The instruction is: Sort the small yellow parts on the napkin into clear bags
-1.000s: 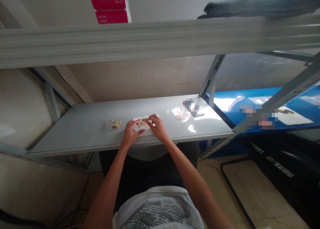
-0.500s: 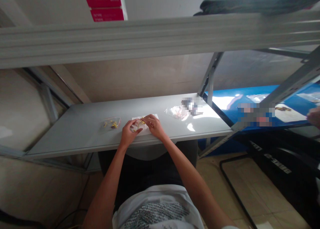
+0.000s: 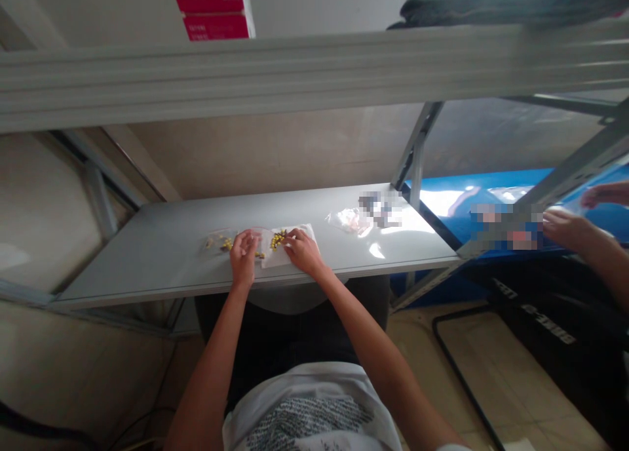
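Observation:
A small heap of yellow and dark pieces (image 3: 278, 239), too small to name, lies on a white sheet (image 3: 299, 257) on the grey shelf. My right hand (image 3: 303, 251) is over the sheet, its fingertips pinched together at the right edge of the heap; what they grip is hidden. My left hand (image 3: 243, 254) is left of the sheet, fingers closed on a clear plastic bag (image 3: 264, 240). A few yellow bits lie by its fingers. Partly behind this hand, another clear bag with yellow pieces (image 3: 216, 241) rests on the shelf.
Farther right on the shelf (image 3: 162, 254) lie a crinkled clear bag (image 3: 351, 220) and a blurred-out item (image 3: 378, 208). An upper shelf beam (image 3: 295, 77) crosses in front. Another person's hands (image 3: 570, 228) are over a blue table (image 3: 455, 205) at the right.
My hands have moved apart, the left one shifting left with the clear bag. The yellow pieces on the sheet are now uncovered. The other person's hands have come farther into view.

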Demonstrator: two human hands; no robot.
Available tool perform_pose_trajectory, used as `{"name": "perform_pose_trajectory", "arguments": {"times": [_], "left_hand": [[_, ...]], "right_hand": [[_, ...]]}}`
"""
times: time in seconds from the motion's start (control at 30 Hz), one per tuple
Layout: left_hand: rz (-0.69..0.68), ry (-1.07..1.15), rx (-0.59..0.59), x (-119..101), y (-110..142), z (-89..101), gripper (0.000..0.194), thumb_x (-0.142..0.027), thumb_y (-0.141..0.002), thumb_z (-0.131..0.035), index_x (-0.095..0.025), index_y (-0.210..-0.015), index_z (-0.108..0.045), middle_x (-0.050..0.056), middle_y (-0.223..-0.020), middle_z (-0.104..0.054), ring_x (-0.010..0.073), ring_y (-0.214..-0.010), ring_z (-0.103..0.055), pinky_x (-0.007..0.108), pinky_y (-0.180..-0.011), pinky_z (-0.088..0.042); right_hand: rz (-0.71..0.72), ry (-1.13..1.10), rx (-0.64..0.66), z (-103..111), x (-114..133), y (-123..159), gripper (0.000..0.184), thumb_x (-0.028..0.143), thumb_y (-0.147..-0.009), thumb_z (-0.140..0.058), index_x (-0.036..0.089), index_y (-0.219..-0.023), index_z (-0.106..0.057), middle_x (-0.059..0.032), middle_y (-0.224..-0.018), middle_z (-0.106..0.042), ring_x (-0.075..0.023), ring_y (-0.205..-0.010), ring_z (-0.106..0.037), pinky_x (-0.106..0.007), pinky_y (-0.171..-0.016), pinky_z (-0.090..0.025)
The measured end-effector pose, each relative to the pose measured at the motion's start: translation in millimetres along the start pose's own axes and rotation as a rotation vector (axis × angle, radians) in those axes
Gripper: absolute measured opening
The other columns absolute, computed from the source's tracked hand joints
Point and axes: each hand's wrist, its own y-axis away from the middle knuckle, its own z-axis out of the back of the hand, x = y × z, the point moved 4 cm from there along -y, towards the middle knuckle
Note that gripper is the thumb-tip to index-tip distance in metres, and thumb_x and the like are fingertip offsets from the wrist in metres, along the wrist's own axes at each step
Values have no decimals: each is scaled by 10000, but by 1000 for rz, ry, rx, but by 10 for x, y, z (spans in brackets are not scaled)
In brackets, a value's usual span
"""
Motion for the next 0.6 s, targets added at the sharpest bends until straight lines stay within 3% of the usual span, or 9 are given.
{"name": "perform_pose_trajectory", "arguments": {"times": [0.17, 0.33, 0.43, 0.6], "left_hand": [[52, -22, 89, 0, 21, -38, 458, -487, -826, -747, -184, -1160, -666, 100, -1068, -763, 202, -959, -727, 314, -854, -574], [73, -208, 311, -38, 73, -121, 508, -532, -844, -729, -183, -1212, -712, 118, -1196, -750, 222, -983, -727, 307, -804, -587], [51, -289, 400, -117, 113, -163, 490, -535, -850, -724, -190, -1198, -739, 114, -1226, -745, 228, -969, -732, 298, -774, -590], [26, -305, 371, -160, 118, -167, 452, -531, -846, -731, -205, -1157, -760, 99, -1199, -756, 228, -980, -732, 310, -801, -591]], "right_hand": [[-57, -82, -72, -7, -74, -17, 186, 151, -982, -570, 173, -1021, -750, -123, -1086, -655, -243, -1039, -579, -360, -917, -484], [-35, -417, -269, 131, -125, -5, 154, 239, -993, -592, 188, -977, -736, -68, -991, -635, -170, -856, -584, -289, -788, -489], [23, -532, -275, 155, -113, -7, 170, 304, -982, -625, 193, -948, -751, -57, -971, -628, -147, -793, -566, -272, -734, -483], [56, -583, -231, 120, -92, -29, 304, 422, -996, -596, 188, -906, -768, -79, -1015, -645, -137, -769, -568, -262, -671, -472]]}}
